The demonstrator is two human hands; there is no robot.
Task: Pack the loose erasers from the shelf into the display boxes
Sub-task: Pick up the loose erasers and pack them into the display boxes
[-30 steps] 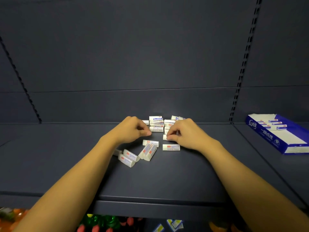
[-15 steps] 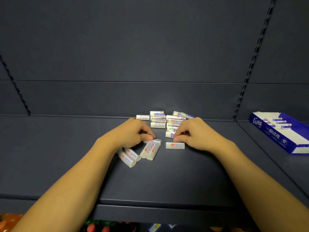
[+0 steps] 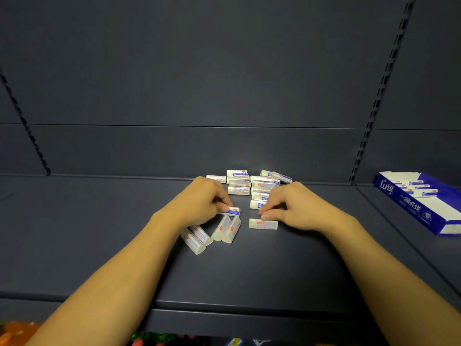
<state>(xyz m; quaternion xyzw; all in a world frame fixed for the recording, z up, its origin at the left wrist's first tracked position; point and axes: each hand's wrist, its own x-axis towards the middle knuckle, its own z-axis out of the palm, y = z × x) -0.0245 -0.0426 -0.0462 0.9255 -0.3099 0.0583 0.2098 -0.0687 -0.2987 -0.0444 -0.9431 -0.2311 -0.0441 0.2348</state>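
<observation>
Several white erasers with blue and red sleeves lie in a loose pile (image 3: 252, 186) at the back middle of the dark shelf (image 3: 249, 270). My left hand (image 3: 199, 203) pinches one eraser (image 3: 233, 211) between thumb and fingers. Just below it lie two pairs of erasers (image 3: 225, 229). My right hand (image 3: 296, 208) has its fingers curled, thumb and fingertips on a single eraser (image 3: 263, 224) and touching another (image 3: 257, 204) above it. A blue and white display box (image 3: 429, 211) lies open at the far right with a few erasers (image 3: 416, 188) inside.
The shelf's back panel rises right behind the pile. Slotted uprights (image 3: 374, 108) stand at left and right. The shelf's front edge (image 3: 224, 318) runs across the bottom, with colourful goods (image 3: 159, 339) on a lower level beneath.
My left thumb and fingers have come down onto an eraser near the pile's front. My right hand stays at the single eraser. The camera has tilted up slightly.
</observation>
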